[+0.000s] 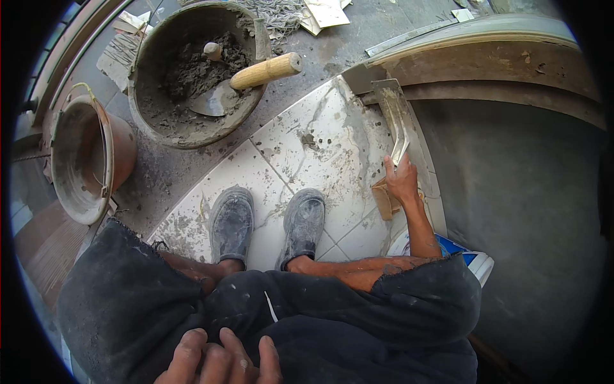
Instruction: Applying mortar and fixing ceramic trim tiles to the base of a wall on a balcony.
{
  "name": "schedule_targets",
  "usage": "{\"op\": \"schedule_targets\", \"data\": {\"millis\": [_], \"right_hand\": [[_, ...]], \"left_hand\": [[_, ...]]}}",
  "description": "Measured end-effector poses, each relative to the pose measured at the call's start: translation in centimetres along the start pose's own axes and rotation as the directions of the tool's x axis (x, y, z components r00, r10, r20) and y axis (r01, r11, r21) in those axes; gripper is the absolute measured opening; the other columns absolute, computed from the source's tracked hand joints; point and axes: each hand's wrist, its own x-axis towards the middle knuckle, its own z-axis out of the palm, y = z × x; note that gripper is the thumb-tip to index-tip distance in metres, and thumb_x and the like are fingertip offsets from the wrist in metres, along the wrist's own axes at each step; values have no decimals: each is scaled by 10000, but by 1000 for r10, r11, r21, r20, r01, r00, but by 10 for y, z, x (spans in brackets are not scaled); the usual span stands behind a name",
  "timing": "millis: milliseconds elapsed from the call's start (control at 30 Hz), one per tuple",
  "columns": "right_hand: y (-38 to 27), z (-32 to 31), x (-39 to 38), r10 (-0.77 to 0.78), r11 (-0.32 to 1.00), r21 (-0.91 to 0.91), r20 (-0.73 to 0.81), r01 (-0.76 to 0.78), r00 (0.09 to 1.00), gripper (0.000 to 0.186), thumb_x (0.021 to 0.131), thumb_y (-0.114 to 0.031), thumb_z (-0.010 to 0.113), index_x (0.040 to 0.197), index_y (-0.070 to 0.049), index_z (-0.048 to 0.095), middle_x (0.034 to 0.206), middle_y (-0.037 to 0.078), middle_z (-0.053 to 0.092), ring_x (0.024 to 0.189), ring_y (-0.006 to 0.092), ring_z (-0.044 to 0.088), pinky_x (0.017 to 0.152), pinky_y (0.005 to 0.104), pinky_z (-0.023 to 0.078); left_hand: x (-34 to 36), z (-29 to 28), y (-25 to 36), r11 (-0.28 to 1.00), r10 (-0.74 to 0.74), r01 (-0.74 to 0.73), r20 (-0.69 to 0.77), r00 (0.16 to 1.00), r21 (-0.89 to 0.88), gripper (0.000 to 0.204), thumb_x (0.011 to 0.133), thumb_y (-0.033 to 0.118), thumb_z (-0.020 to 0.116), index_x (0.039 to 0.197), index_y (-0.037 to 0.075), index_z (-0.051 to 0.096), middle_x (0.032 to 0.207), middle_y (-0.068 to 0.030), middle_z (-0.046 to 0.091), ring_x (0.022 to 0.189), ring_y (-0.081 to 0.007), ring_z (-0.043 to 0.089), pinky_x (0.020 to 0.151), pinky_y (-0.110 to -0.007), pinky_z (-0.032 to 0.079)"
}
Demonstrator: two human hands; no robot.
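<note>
My right hand (403,182) is closed round the handle end of a metal trowel (391,112). Its long, mortar-stained blade points away from me along the right edge of the white tiles (348,221). A brown folded piece (384,200), perhaps cardboard, is beside that hand. Low in the picture, over my dark clothing, my left hand (220,363) shows loosely bent fingers, spread apart, with nothing visible in them. Ahead on the left, a round tub (146,118) contains grey mortar (182,80). A second trowel with a wooden handle (267,70) rests with its blade in the mortar.
An orange-brown bucket (121,150) leans at the left. My dusty shoes (268,221) are on the mortar-splattered tiles. A curved, layered edge (486,67) runs across the upper right, above a grey surface (511,185). A blue-and-white container (476,259) is partly hidden by my right leg.
</note>
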Motion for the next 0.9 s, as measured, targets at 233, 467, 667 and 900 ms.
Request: {"op": "schedule_targets", "data": {"millis": [233, 467, 667, 900], "right_hand": [[7, 22, 16, 106, 989, -111, 77, -98, 991, 356, 939, -287, 595, 1020, 55, 541, 845, 327, 632, 825, 514, 615, 692, 537, 472], [-33, -2, 21, -34, 998, 50, -85, 38, 996, 341, 932, -270, 607, 986, 55, 520, 768, 316, 631, 742, 505, 623, 634, 539, 478], [22, 38, 17, 115, 989, -109, 134, -101, 984, 354, 941, -288, 586, 1079, 32, 525, 878, 336, 633, 853, 520, 611, 727, 549, 474], [-19, 29, 40, 59, 998, -26, 26, -58, 998, 370, 951, -306, 578, 1041, 48, 521, 837, 334, 630, 832, 521, 610, 703, 539, 474]], "left_hand": [[1, 2, 0, 1000, 4, -4, -1, 1000, -19, 411, 849, 94, 529, 1238, -22, 590, 1062, -234, 646, 927, -299, 591, 958, -462, 466], [-7, 26, 6, 998, -28, 35, -130, 991, 52, 398, 852, 63, 543, 1236, -32, 588, 1062, -241, 643, 922, -300, 589, 944, -459, 469], [-1, 0, 1, 1000, -6, 6, 17, 1000, -21, 411, 857, 104, 517, 1240, -28, 587, 1066, -240, 640, 922, -298, 588, 950, -456, 469], [-1, 2, 4, 1000, -18, 19, 42, 999, -11, 438, 847, 129, 505, 1248, -33, 578, 1074, -246, 635, 939, -304, 586, 962, -470, 463]]}}
